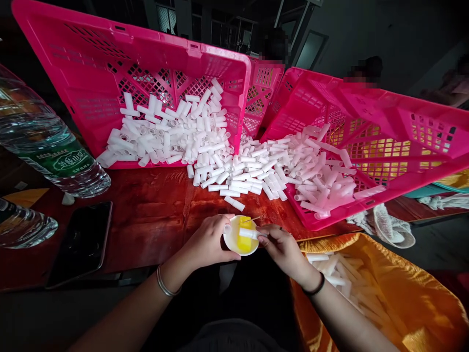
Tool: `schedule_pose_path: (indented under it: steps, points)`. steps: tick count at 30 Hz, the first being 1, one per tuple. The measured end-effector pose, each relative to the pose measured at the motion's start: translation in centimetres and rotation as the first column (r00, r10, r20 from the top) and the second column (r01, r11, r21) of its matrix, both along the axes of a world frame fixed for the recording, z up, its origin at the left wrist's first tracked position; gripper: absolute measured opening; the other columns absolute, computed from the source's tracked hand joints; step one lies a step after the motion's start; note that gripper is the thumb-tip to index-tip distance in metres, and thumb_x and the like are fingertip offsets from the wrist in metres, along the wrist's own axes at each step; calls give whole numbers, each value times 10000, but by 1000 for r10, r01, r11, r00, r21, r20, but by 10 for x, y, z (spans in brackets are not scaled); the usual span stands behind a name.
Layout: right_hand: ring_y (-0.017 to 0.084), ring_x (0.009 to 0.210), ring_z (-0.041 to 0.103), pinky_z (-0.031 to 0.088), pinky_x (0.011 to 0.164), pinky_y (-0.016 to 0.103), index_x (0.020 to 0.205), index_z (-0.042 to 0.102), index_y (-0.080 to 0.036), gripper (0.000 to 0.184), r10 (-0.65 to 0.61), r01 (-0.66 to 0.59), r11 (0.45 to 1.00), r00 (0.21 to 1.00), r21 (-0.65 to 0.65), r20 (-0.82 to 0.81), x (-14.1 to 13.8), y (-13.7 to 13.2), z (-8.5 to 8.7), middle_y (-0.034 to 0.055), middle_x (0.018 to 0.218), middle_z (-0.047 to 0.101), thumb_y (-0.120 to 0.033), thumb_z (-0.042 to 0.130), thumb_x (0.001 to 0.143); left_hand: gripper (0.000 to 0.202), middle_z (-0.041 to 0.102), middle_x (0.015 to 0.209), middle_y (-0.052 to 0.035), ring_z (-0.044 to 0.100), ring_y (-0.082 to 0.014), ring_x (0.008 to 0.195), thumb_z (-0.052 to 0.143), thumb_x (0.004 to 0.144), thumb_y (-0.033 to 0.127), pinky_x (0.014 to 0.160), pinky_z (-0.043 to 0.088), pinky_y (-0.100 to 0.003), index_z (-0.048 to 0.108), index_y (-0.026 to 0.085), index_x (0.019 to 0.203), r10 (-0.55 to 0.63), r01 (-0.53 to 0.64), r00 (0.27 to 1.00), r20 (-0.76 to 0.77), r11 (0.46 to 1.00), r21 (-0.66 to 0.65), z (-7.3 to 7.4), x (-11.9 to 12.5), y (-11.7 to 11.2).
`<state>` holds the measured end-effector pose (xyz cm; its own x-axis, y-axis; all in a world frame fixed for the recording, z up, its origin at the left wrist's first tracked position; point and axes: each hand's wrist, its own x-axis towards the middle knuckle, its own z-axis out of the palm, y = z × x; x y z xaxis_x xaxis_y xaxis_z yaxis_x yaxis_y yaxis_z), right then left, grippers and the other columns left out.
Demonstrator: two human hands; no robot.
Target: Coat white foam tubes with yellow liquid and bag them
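Note:
My left hand [208,242] grips a small white bowl [231,240] with yellow stuff inside, at the near edge of the red table [146,215]. My right hand [280,247] pinches a short white tube [248,233] over the bowl, together with a thin stick [251,220] that points up and left. A heap of white tubes [234,166] spills out of two tipped pink crates onto the table just beyond my hands.
Left pink crate [110,58] and right pink crate [384,132] lean on their sides. A black phone [82,242] and two water bottles [47,142] lie at left. An orange bag [395,293] with tubes sits at right. Other people sit behind.

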<state>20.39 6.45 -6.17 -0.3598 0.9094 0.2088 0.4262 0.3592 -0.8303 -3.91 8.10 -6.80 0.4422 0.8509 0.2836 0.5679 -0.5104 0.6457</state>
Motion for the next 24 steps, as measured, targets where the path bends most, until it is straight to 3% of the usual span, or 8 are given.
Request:
schedule_pose_path:
  steps: [2, 4, 8, 10, 15, 17, 21, 24]
  points:
    - [225, 972, 619, 538, 829, 378, 980, 652, -213, 143, 39, -56, 981, 995, 183, 95, 0, -4, 2, 111, 1022, 622, -249, 521, 934, 782, 601, 1257, -130, 579, -328, 1128, 909, 479, 367, 961, 466, -476, 477, 219, 1113, -5, 5, 1000, 1, 1000, 6, 0, 0, 0]
    - [225, 995, 602, 528, 844, 382, 977, 646, -220, 130, 70, -94, 968, 991, 233, 111, 0, -7, 2, 110, 1035, 600, -223, 526, 925, 769, 599, 1263, -129, 576, -329, 1138, 907, 486, 366, 967, 460, -483, 476, 222, 1107, -11, 11, 1000, 2, 1000, 13, 1, 0, 0]
    - [171, 751, 635, 561, 670, 315, 1080, 589, -216, 182, -25, 23, 999, 996, -24, -81, -3, -13, -3, 59, 897, 639, -313, 513, 947, 782, 591, 1283, -119, 564, -334, 1160, 906, 489, 362, 973, 462, -488, 474, 231, 1127, -15, 15, 1000, 6, 1000, 5, 1, 0, 0]
    - [168, 724, 640, 561, 665, 310, 1062, 610, -208, 194, -95, 88, 994, 989, -62, -113, -6, -15, -6, 51, 868, 655, -338, 537, 938, 785, 591, 1283, -116, 564, -333, 1164, 908, 488, 349, 979, 460, -487, 477, 232, 1133, -13, 13, 1000, 8, 1000, 10, 1, 0, 0]
    - [212, 972, 613, 530, 833, 362, 943, 682, -230, 104, -76, 86, 968, 996, 237, -50, -8, -20, -6, 85, 988, 621, -262, 594, 898, 795, 579, 1296, -116, 550, -325, 1184, 900, 518, 363, 997, 448, -482, 467, 238, 1172, -32, 31, 999, 7, 999, 37, -2, 0, 1]
    - [199, 912, 626, 548, 770, 345, 989, 657, -227, 145, -89, 106, 984, 989, 145, -118, -8, -20, -6, 80, 970, 620, -322, 598, 898, 806, 580, 1292, -118, 554, -324, 1177, 902, 517, 365, 989, 454, -480, 461, 236, 1179, -34, 33, 999, 4, 999, 43, -3, -1, 1]
    - [152, 626, 624, 538, 524, 271, 1042, 616, -188, 295, -181, 137, 963, 966, -232, -184, -8, -21, -7, 43, 782, 650, -447, 540, 922, 798, 579, 1293, -119, 557, -327, 1174, 900, 518, 362, 992, 452, -485, 465, 236, 1174, -42, 42, 999, -3, 998, 53, -5, -1, 1]
    - [195, 829, 656, 569, 717, 339, 971, 655, -196, 159, -158, 159, 987, 984, 9, -85, -7, -25, -6, 83, 908, 672, -324, 583, 910, 775, 580, 1296, -115, 560, -324, 1172, 902, 514, 354, 989, 456, -478, 469, 240, 1147, -49, 49, 999, -1, 997, 58, -5, -1, 2]
